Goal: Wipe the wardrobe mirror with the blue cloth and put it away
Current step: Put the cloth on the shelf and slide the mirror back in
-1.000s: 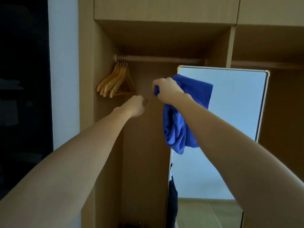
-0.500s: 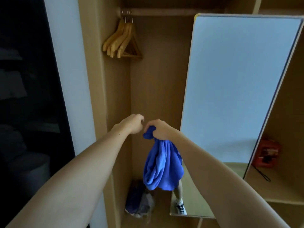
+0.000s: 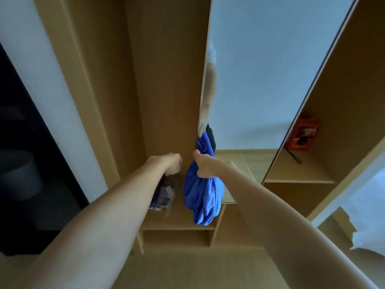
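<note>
My right hand grips the bunched blue cloth, which hangs down in front of the lower left edge of the tall wardrobe mirror. The mirror leans inside the wooden wardrobe and shows a pale wall plus a sliver of my arm and the cloth. My left hand is held in a fist just left of the cloth, with nothing visible in it, in front of the wardrobe's open left compartment.
A small heap of dark and pale items lies on the low shelf under my left hand. A red box with a black cord sits on the right shelf. Dark doorway at left, wooden floor below.
The view has tilted down and the hangers have left the top of the frame. Both hands dropped from the mirror's top corner to its lower left edge, the cloth still in my right hand.
</note>
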Motion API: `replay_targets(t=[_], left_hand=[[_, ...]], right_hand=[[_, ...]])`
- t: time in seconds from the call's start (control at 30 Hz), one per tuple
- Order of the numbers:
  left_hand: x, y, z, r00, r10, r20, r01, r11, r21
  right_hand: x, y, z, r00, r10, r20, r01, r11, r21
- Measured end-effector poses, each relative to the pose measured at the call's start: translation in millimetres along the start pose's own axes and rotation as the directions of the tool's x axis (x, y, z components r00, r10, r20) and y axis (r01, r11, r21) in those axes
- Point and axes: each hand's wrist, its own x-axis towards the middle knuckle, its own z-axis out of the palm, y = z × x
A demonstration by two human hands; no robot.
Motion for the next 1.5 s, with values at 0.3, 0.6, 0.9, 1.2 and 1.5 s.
replay_targets(t=[0.3, 0.6, 0.9, 1.2, 1.5], left_hand=[[-4.1, 137.8, -0.7, 0.995, 0.097, 0.009, -0.097, 0.992, 0.080], [-11.6, 289.9, 9.4, 0.980, 0.198, -0.020, -0.191, 0.966, 0.174], [0.9, 374.6, 7.0, 0.970, 0.242, -0.006, -0.241, 0.968, 0.071], [74.3, 449.0, -21.9, 0.918, 0.394, -0.038, -0.392, 0.918, 0.055], [140.5, 491.9, -34.4, 0.907, 0.404, -0.123, -0.387, 0.911, 0.142]], right_hand=[[-88.2, 125.7, -29.7, 0.985, 0.097, -0.146, -0.129, 0.966, -0.226], [-161.9, 247.6, -48.1, 0.980, 0.060, -0.189, -0.076, 0.994, -0.078], [-188.4, 347.4, -59.1, 0.883, 0.249, -0.397, -0.188, 0.965, 0.185], [-157.9, 413.2, -88.3, 0.819, 0.458, -0.347, -0.403, 0.888, 0.219], [-135.6, 472.8, -94.7, 0.752, 0.542, -0.375, -0.457, 0.839, 0.297]])
